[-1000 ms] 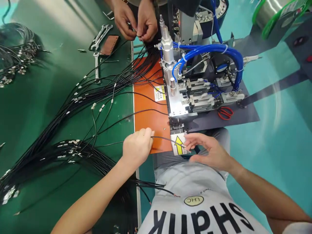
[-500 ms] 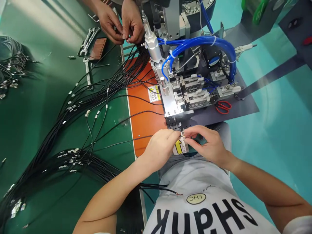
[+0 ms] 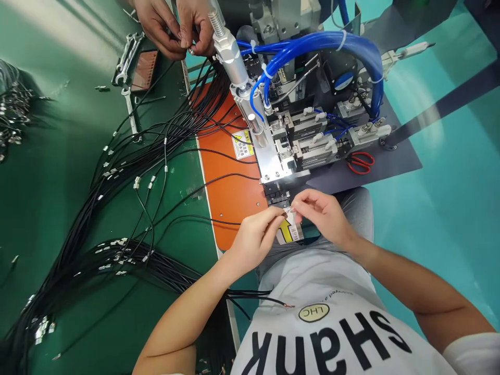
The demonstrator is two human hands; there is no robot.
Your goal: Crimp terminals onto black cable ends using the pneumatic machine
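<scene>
My left hand pinches a thin black cable near its end. The cable runs back across the orange plate onto the green table. Close by the fingertips, my right hand is closed in a pinch at the cable's tip. A small pale bit shows there, too small to make out. Both hands are above a label with a yellow arrow, at the front of a metal pneumatic machine.
Bundles of black cables with metal ends cover much of the green table. Spanners lie farther back. Another person's hands work at the far side. Blue air hoses arch over the machine; red-handled scissors lie right.
My right hand has drawn slightly back and its fingers are more curled. My left fingers have shifted a little left. The whole view has shifted slightly.
</scene>
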